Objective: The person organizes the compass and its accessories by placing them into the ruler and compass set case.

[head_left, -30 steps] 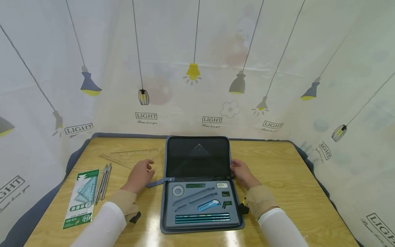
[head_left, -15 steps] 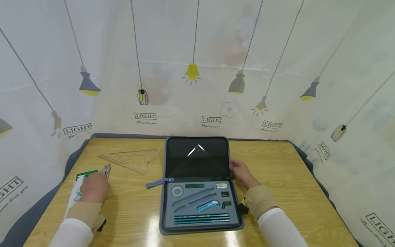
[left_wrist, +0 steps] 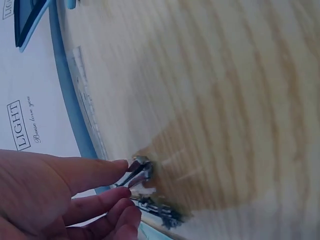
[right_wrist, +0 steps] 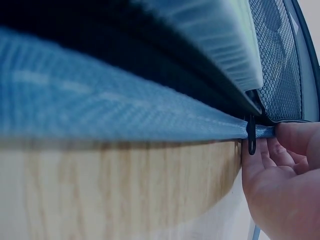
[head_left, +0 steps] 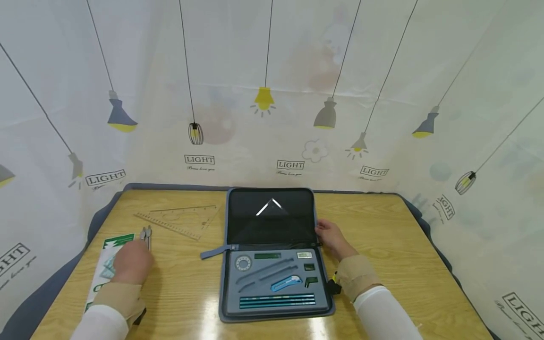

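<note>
In the head view my left hand point(head_left: 132, 262) is at the left, over two slim metal drawing compasses point(head_left: 148, 232) and partly over a green-and-white packet point(head_left: 111, 242). The left wrist view shows its thumb and index finger pinching the head of one compass point(left_wrist: 142, 169); a second, darker one lies just beside it. An unfolded zip case point(head_left: 233, 304) lies in the middle, its mesh-lined lid laid back. My right hand point(head_left: 333, 238) grips the case's right edge near the hinge, thumb on top and fingers beneath, next to a black zip pull point(right_wrist: 251, 136).
The case's grey insert carries several pencils point(head_left: 277, 301), a blue cutter point(head_left: 286, 283), a white eraser point(head_left: 304, 255), a round dial-like piece point(head_left: 243, 263) and bare slots. Clear set squares point(head_left: 199, 230) lie at the back left. A blue strap point(head_left: 212, 252) sticks out from the case.
My left hand has moved left and towards me, from beside the set squares to the compasses, and now pinches one. My right hand has stayed on the case edge.
</note>
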Tool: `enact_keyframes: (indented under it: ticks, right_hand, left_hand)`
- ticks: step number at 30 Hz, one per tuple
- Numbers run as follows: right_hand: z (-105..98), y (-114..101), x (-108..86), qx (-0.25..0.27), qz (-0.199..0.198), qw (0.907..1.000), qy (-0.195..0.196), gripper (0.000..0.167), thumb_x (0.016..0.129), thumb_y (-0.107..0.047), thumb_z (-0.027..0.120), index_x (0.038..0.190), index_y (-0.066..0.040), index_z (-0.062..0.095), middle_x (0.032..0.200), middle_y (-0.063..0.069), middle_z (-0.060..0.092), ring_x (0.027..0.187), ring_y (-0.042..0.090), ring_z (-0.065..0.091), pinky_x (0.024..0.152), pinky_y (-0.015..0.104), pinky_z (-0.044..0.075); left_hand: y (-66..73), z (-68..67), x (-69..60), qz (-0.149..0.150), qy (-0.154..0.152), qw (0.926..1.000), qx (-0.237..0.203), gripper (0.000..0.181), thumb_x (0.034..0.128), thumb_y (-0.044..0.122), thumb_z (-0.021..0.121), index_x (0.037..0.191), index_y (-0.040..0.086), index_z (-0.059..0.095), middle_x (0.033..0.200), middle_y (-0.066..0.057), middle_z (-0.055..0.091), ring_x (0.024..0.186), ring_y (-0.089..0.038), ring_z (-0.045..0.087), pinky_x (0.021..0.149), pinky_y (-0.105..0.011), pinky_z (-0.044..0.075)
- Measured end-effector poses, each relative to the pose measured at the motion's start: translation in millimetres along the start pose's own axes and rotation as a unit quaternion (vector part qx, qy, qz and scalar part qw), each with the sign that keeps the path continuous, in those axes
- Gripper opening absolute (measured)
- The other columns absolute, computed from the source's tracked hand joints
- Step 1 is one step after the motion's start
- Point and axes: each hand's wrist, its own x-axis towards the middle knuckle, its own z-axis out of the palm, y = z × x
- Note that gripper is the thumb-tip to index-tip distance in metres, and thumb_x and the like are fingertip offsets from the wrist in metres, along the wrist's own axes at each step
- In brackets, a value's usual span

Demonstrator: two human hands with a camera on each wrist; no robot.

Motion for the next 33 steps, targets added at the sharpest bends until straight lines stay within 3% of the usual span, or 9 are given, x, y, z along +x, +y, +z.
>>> enact_keyframes:
  ticks: [9,15,22,29,33]
  right_hand:
    - [0.3,-1.0,1.0,-0.002,0.009,1.0,0.002,0.041,0.099,-0.004,0.039,0.14,0.002,0.04,0.131,0.022,0.05,0.117,0.029,0.051,0.102,0.045,0.042]
    - [1.1,-1.1,-0.3,-0.005,-0.002,1.0,0.007,0.04,0.098,-0.003,0.041,0.138,0.002,0.043,0.127,0.021,0.053,0.111,0.027,0.054,0.097,0.042,0.045]
    - [0.9,0.3,-0.1,-0.003,-0.003,1.0,0.007,0.039,0.099,-0.004,0.041,0.137,0.0,0.045,0.127,0.021,0.054,0.112,0.027,0.055,0.097,0.042,0.045]
    - [1.6,-0.1,-2.0,-0.014,0.0,0.9999,0.009,0.041,0.098,-0.004,0.041,0.139,0.002,0.042,0.132,0.023,0.05,0.118,0.031,0.051,0.101,0.045,0.042]
    - [1.9,-1.6,-3.2,-0.016,0.001,0.9999,0.004,0.042,0.098,-0.004,0.041,0.14,0.003,0.04,0.134,0.024,0.048,0.121,0.032,0.049,0.103,0.046,0.04]
  left_hand:
    - [3.7,0.8,-2.4,0.029,0.012,0.9994,-0.014,0.014,0.0815,0.002,0.053,0.074,-0.008,0.06,0.069,-0.021,0.06,0.059,-0.026,0.055,0.047,-0.038,0.043]
    - [7.1,-0.1,-5.4,0.047,0.008,0.9985,-0.026,0.017,0.0799,0.009,0.061,0.066,-0.001,0.059,0.063,-0.013,0.059,0.055,-0.023,0.052,0.046,-0.036,0.041]
    - [12.4,0.7,-1.0,0.032,0.022,0.999,-0.023,0.028,0.0828,0.019,0.067,0.071,-0.005,0.058,0.062,-0.013,0.056,0.054,-0.023,0.051,0.044,-0.034,0.04]
    - [15.2,1.9,8.4,0.022,-0.013,0.9997,-0.003,0.021,0.0862,0.011,0.06,0.082,-0.009,0.061,0.07,-0.017,0.06,0.06,-0.024,0.055,0.049,-0.035,0.043]
    - [15.2,2.4,12.5,0.016,-0.017,0.9997,-0.004,0.02,0.082,0.011,0.06,0.083,-0.009,0.061,0.072,-0.019,0.06,0.062,-0.027,0.056,0.049,-0.038,0.044]
